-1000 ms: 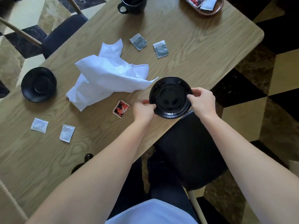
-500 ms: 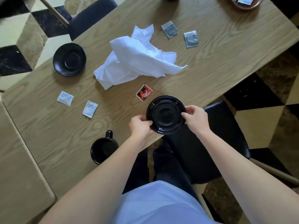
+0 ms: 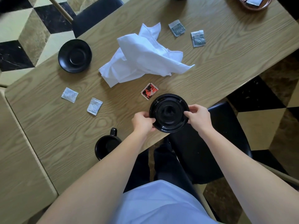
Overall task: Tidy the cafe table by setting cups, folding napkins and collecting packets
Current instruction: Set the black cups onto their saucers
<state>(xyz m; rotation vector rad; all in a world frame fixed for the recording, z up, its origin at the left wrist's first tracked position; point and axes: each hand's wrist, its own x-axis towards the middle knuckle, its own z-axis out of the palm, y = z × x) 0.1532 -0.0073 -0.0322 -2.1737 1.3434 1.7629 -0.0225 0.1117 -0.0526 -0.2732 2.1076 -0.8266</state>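
Observation:
A black saucer (image 3: pixel 169 113) sits at the near edge of the wooden table (image 3: pixel 226 62). My left hand (image 3: pixel 143 122) pinches its left rim and my right hand (image 3: pixel 198 116) pinches its right rim. A black cup (image 3: pixel 106 145) stands near the edge to the left, partly behind my left forearm. A second black saucer (image 3: pixel 74 55) lies at the far left. A crumpled white napkin (image 3: pixel 142 55) lies mid-table. Packets are scattered: a red one (image 3: pixel 149 93) just beyond the held saucer, two white ones (image 3: pixel 69 95) (image 3: pixel 94 105) at left, two grey ones (image 3: pixel 177 27) (image 3: pixel 198 38) farther back.
A brown tray (image 3: pixel 255 5) holding packets sits at the far right corner. A dark chair (image 3: pixel 215 143) stands under the near edge on my right, another chair (image 3: pixel 95 15) across the table. A second table (image 3: pixel 17 159) adjoins on the left.
The view has shifted, so the table contents appear lower and further right. The saucer has come slightly nearer the table's near edge, with both hands still on its rim.

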